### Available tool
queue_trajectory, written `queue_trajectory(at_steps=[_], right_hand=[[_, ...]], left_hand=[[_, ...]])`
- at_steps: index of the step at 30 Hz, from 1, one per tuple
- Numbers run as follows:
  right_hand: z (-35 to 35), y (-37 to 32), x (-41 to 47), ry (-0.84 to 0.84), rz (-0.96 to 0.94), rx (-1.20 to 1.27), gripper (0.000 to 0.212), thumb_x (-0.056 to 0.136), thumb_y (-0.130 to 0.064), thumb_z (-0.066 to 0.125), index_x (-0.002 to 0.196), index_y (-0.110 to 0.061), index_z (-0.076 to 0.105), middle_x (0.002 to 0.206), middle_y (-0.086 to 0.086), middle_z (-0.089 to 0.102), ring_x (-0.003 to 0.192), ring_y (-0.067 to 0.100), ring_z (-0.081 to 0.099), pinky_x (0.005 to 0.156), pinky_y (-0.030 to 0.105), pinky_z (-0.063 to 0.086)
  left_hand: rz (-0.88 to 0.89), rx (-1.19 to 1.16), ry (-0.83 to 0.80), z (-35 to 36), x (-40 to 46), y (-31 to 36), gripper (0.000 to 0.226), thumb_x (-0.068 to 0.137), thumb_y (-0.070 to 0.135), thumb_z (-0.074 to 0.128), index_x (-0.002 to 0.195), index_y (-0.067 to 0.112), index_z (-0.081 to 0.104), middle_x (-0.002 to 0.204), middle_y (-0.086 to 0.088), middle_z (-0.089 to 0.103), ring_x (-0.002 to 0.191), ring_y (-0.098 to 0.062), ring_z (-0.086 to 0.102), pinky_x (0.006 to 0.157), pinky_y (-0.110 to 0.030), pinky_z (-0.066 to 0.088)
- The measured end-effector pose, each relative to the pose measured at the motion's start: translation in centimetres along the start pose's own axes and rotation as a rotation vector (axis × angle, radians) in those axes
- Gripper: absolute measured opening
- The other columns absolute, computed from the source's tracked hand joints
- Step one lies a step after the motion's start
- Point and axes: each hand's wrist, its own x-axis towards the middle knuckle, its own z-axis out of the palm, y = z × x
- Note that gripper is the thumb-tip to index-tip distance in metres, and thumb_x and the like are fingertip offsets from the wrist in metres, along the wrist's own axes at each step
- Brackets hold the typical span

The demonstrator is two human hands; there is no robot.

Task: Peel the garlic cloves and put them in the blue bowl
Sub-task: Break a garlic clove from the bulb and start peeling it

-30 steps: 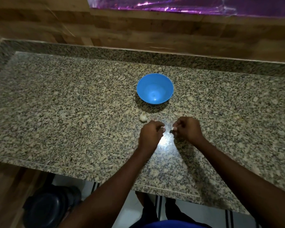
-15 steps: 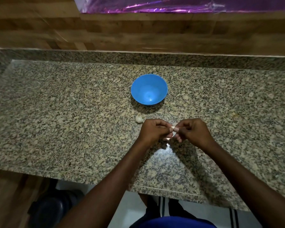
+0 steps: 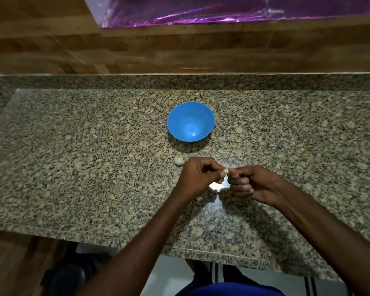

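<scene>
Peeling goes best with a steady hold on one end of the small pale garlic clove (image 3: 226, 170) while the other fingers strip the skin away in short pulls over the speckled granite counter (image 3: 73, 157). The left hand (image 3: 198, 175) and right hand (image 3: 252, 182) both pinch it between curled fingertips. The round blue plastic bowl (image 3: 190, 121) sits just beyond; an unpeeled garlic piece (image 3: 179, 159) lies left of the hands.
</scene>
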Motion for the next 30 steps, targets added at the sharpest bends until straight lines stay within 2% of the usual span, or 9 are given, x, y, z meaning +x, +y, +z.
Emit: queue_trajectory(at_steps=[2,7,12,14,18,22,25,28,30], right_hand=[[0.2,0.2,-0.3,0.113,-0.091,-0.256,0.026,0.093,-0.015,0.052,0.067,-0.009,0.05,0.05,-0.001,0.031,0.038,0.009,0.026,0.04,0.021,0.017],[1.0,0.2,-0.6,0.422,-0.663,-1.35,0.032,0.097,-0.021,0.062,0.065,-0.018,0.061,0.049,-0.006,0.051,0.045,0.008,0.045,0.049,0.027,0.033],[0.9,1.8,0.3,0.634,-0.752,-1.788,0.024,0.088,-0.026,0.055,0.065,-0.02,0.054,0.054,0.0,0.055,0.049,0.022,0.05,0.047,0.027,0.025],[0.5,1.8,0.4,0.562,-0.695,-1.637,0.029,0.093,-0.024,0.059,0.064,-0.021,0.058,0.053,-0.003,0.054,0.049,0.02,0.053,0.049,0.027,0.031],[0.1,0.4,0.0,0.224,-0.292,-0.569,0.028,0.094,-0.02,0.06,0.067,-0.013,0.062,0.053,0.002,0.047,0.043,0.012,0.038,0.043,0.021,0.028],[0.6,-0.3,0.3,0.022,-0.09,-0.122,0.025,0.091,-0.018,0.05,0.068,-0.012,0.056,0.053,-0.002,0.035,0.042,0.006,0.031,0.036,0.015,0.023],[0.9,-0.4,-0.1,0.04,-0.109,-0.231,0.025,0.093,-0.021,0.053,0.072,-0.009,0.059,0.055,0.0,0.039,0.043,0.008,0.033,0.038,0.017,0.025],[1.4,0.1,-0.3,0.259,-0.371,-0.647,0.028,0.097,-0.021,0.061,0.083,0.001,0.069,0.06,0.012,0.059,0.045,0.015,0.051,0.043,0.021,0.038],[1.8,0.4,-0.2,0.356,-0.526,-0.749,0.026,0.098,-0.016,0.062,0.084,0.004,0.07,0.064,0.018,0.067,0.047,0.018,0.059,0.045,0.023,0.045]], left_hand=[[-0.034,0.019,0.007,0.0,0.0,0.1,0.005,0.083,-0.002,0.077,0.086,-0.004,0.074,0.076,-0.02,0.073,0.063,-0.025,0.07,0.069,-0.044,0.062],[-0.358,-0.22,0.017,-0.3,0.6,1.6,0.007,0.083,-0.012,0.07,0.09,-0.013,0.07,0.08,-0.02,0.073,0.065,-0.022,0.072,0.066,-0.025,0.06],[-0.458,-0.228,0.044,-0.2,0.9,1.4,0.004,0.082,-0.014,0.07,0.086,-0.013,0.07,0.077,-0.022,0.073,0.062,-0.023,0.072,0.069,-0.03,0.063],[-0.414,-0.124,0.044,-0.3,0.8,1.3,0.006,0.081,-0.013,0.072,0.086,-0.013,0.072,0.078,-0.025,0.073,0.061,-0.024,0.071,0.071,-0.033,0.063],[-0.331,-0.127,-0.1,-1.5,0.9,2.2,0.009,0.082,-0.007,0.075,0.09,-0.007,0.074,0.082,-0.022,0.072,0.065,-0.021,0.072,0.065,-0.024,0.06],[-0.356,-0.204,-0.158,-2.4,1.2,2.5,0.009,0.085,-0.003,0.072,0.095,-0.004,0.073,0.084,-0.017,0.074,0.07,-0.018,0.072,0.067,-0.022,0.059],[-0.383,-0.247,-0.138,-2.4,1.1,2.2,0.01,0.087,-0.003,0.071,0.096,-0.005,0.072,0.082,-0.016,0.073,0.068,-0.018,0.071,0.066,-0.021,0.059],[-0.422,-0.276,-0.068,-2.1,0.7,1.8,0.01,0.088,-0.001,0.071,0.096,-0.007,0.071,0.081,-0.016,0.074,0.068,-0.018,0.072,0.065,-0.022,0.059],[-0.432,-0.289,-0.033,-1.7,0.6,1.6,0.015,0.089,0.002,0.071,0.099,-0.009,0.071,0.08,-0.016,0.073,0.065,-0.016,0.072,0.063,-0.022,0.059]])
